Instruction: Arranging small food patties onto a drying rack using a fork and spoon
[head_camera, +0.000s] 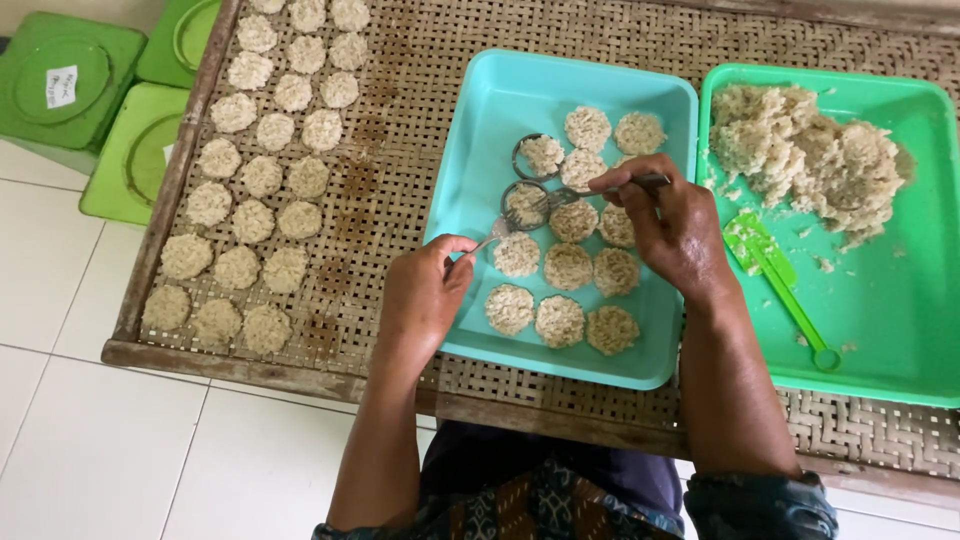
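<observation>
At frame centre, a turquoise tray (480, 130) holds flat rice cakes (560, 320) and two ring moulds (524, 204). The right hand (675, 225) is closed around a fork (600, 188) over one ring; the left hand (425, 290) pinches a spoon (478, 247). A green tray (900, 350) at right holds a rice mound (810, 150) (plus a green spatula (780, 275)). More cakes dry on the woven desk (390, 150).

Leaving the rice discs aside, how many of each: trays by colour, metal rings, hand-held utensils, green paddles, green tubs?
Cyan tray: 1
Green tray: 1
Rings: 2
Utensils: 2
Paddle: 1
Tubs: 3
Total: 10
</observation>
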